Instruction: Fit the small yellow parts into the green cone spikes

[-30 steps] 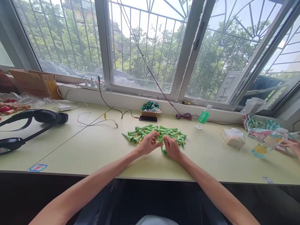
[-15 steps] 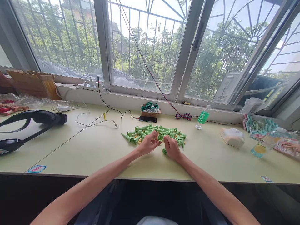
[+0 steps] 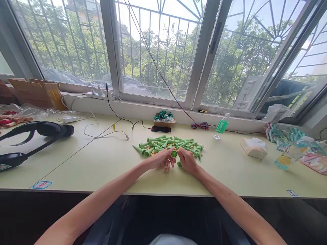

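A green plastic spike (image 3: 174,153), its round open end facing me, is between my two hands in front of a pile. My left hand (image 3: 161,159) pinches it from the left with thumb and forefinger; the other fingers hang loosely below. From the right, my right hand (image 3: 188,160) closes on the same spike with curled fingers. The round end of another green spike (image 3: 179,164) shows under my right hand; whether that hand holds it I cannot tell. Behind both hands lies the pile of green spikes (image 3: 156,140), with small yellowish pieces among them.
A phone (image 3: 161,129) and a small open box (image 3: 165,119) are behind the pile. To the right are a bottle (image 3: 221,126), a tissue pack (image 3: 254,148) and a cup (image 3: 283,161). A black headset (image 3: 48,129) and cables lie left on the table (image 3: 97,163).
My left hand has turned and lowered, its free fingers now hanging beneath the spike. The spike has shifted slightly down and left. My right hand stays almost in place.
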### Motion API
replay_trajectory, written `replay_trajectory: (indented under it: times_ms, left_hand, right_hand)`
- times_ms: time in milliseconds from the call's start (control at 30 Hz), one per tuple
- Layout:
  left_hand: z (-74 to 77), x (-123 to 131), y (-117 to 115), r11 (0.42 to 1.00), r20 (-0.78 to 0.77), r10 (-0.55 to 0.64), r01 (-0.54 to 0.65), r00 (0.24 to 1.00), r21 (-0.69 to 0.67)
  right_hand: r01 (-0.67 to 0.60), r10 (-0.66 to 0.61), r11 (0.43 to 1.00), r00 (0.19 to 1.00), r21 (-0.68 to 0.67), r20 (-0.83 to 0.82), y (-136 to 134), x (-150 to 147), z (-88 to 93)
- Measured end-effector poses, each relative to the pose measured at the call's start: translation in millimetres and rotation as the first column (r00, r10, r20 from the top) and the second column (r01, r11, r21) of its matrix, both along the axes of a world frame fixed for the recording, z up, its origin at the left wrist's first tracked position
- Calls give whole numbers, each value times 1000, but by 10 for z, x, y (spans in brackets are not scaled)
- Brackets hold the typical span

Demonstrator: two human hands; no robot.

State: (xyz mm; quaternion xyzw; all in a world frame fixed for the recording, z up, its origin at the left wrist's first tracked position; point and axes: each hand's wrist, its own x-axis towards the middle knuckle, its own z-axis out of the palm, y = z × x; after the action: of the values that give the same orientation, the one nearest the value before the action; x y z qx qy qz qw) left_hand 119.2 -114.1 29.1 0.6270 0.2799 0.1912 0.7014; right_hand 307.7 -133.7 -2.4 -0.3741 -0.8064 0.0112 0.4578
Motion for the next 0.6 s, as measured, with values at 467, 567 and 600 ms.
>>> replay_trajectory:
  times_ms: [467, 567, 600]
  left_hand:
    - [13, -33, -29, 857, 48, 155, -158, 987, 491]
    - [-41, -18, -1, 759, 64, 231, -221, 971, 612]
    - [-51, -12, 2, 735, 79, 255, -246, 964, 632]
  right_hand:
    - [20, -18, 999, 999, -37, 49, 22, -10, 0]
    - [18, -16, 999, 999, -37, 43, 31, -14, 1]
    - [21, -19, 999, 999, -35, 37, 33, -14, 3]
